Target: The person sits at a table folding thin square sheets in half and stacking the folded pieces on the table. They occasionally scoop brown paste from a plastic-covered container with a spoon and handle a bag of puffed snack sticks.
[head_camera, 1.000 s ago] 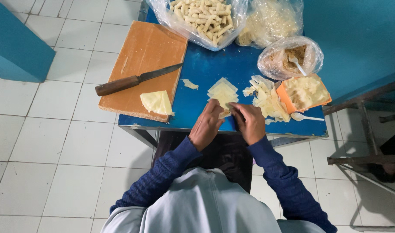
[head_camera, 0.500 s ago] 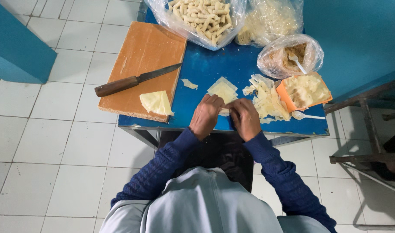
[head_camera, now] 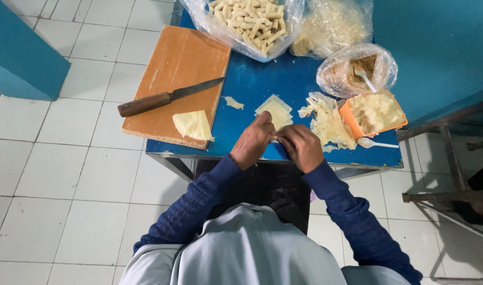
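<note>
My left hand (head_camera: 253,141) and my right hand (head_camera: 300,146) meet at the near edge of the blue table (head_camera: 252,84), fingers pinched together on a small pale pastry roll (head_camera: 276,139) held between them. Just beyond the hands lies a stack of pale square wrapper sheets (head_camera: 275,110). A heap of torn wrapper scraps (head_camera: 326,122) lies right of it. An orange tub of pale filling (head_camera: 376,112) stands further right, with a white plastic spoon (head_camera: 377,143) in front of it.
A wooden cutting board (head_camera: 173,79) on the table's left carries a wooden-handled knife (head_camera: 165,97) and a stack of wrappers (head_camera: 193,125). Plastic bags at the back hold finished rolls (head_camera: 249,21), pale shreds (head_camera: 331,26) and brown filling with a spoon (head_camera: 357,71). White tiled floor lies on the left; a metal frame (head_camera: 447,158) stands right.
Both hands stayed together at the table's near edge and kept working the small roll between the fingers, shifting slightly. Nothing else on the table moved.
</note>
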